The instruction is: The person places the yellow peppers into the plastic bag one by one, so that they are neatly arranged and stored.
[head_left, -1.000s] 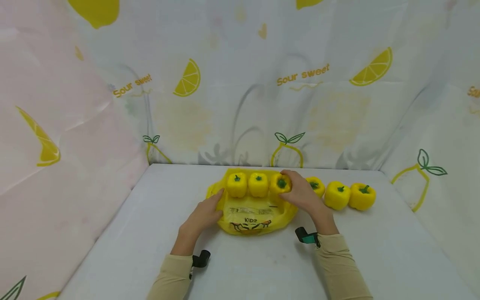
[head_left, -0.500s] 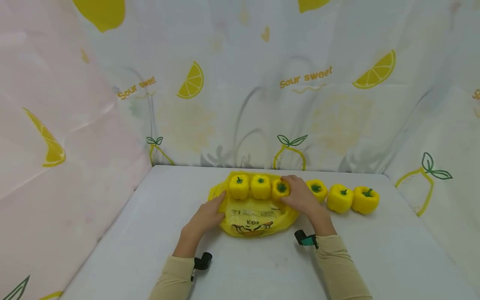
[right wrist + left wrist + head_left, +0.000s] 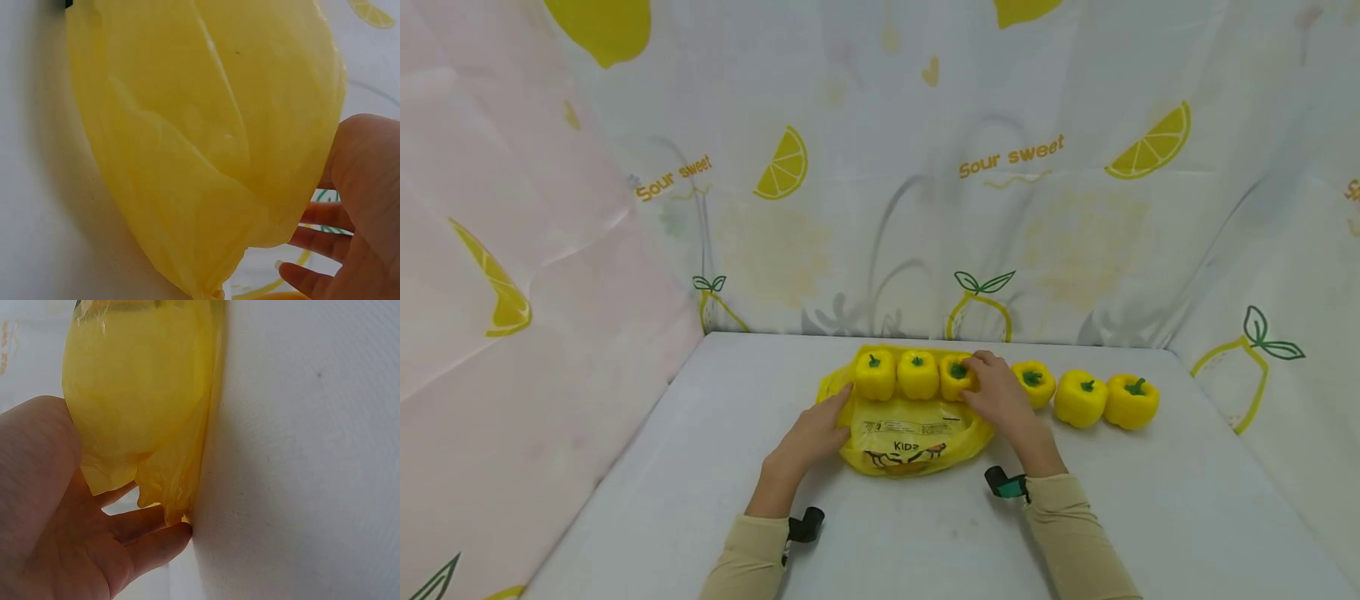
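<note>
A yellow plastic bag (image 3: pixel 898 429) printed "KIDS" lies on the table, bulging at its sides. Along its far part stand three yellow bell peppers in a row: one at left (image 3: pixel 876 377), one in the middle (image 3: pixel 917 377) and one at right (image 3: pixel 956 378). My right hand (image 3: pixel 1003 400) holds the right pepper at its side, thumb and forefinger curving round it. The left hand (image 3: pixel 805 437) rests against the bag's left side, fingers extended. In the left wrist view, bag folds (image 3: pixel 165 487) lie at that hand's fingers. Behind the bag (image 3: pixel 206 150), the right fingertips are partly hidden.
Right of the bag, more yellow bell peppers stand in a line: one behind the right hand (image 3: pixel 1034 383), another beside it (image 3: pixel 1081 398) and one at the end (image 3: pixel 1132 402). A lemon-patterned curtain (image 3: pixel 865 192) closes off the white table (image 3: pixel 925 542) at the back and sides.
My right hand has shifted slightly left with its pepper, closer to the middle one. The other two peppers on the bag have slid slightly left. The left hand has stayed in place.
</note>
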Action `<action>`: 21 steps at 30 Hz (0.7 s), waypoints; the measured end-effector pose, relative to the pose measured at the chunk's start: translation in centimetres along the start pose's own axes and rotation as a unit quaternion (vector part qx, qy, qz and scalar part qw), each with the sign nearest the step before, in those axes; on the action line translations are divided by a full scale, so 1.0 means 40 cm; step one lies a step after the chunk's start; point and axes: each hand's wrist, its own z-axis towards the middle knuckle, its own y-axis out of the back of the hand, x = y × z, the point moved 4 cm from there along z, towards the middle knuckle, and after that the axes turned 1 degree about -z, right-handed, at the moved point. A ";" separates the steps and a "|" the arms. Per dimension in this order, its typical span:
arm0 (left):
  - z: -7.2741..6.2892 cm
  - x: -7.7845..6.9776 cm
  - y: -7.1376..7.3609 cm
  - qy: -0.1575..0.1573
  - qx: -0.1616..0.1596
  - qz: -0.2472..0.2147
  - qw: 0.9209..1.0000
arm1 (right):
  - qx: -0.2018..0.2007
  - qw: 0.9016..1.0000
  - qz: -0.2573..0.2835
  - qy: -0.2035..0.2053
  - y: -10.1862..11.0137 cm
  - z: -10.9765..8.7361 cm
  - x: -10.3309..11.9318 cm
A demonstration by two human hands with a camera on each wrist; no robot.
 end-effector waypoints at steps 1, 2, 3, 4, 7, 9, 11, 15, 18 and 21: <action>0.000 0.000 0.000 0.000 0.000 -0.002 1.000 | -0.002 1.000 -0.004 0.000 0.000 -0.002 0.002; 0.000 -0.001 -0.001 -0.001 0.000 -0.002 1.000 | -0.003 1.000 -0.005 -0.001 0.000 -0.003 0.004; -0.001 -0.001 -0.001 -0.002 0.001 -0.003 1.000 | -0.003 1.000 -0.007 -0.002 0.001 -0.005 0.005; -0.001 -0.002 -0.001 -0.002 0.001 -0.003 1.000 | -0.003 1.000 -0.006 -0.003 0.001 -0.006 0.006; -0.003 -0.002 -0.002 -0.004 -0.001 0.000 1.000 | -0.001 1.000 0.001 0.000 0.005 -0.008 0.005; -0.004 -0.001 -0.002 -0.004 -0.002 0.002 1.000 | -0.003 1.000 0.009 0.007 0.012 -0.009 0.003; -0.005 -0.002 -0.002 -0.006 -0.005 0.002 1.000 | -0.007 1.000 0.018 0.013 0.022 -0.009 -0.001; -0.005 -0.004 0.000 -0.011 -0.008 0.003 1.000 | -0.015 0.999 0.036 0.012 0.048 -0.013 -0.015; -0.002 -0.002 -0.001 -0.014 -0.008 0.006 1.000 | -0.021 0.999 0.045 0.008 0.067 -0.018 -0.028; 0.002 0.001 -0.003 -0.014 -0.008 0.004 1.000 | -0.027 0.999 0.041 0.011 0.087 -0.023 -0.041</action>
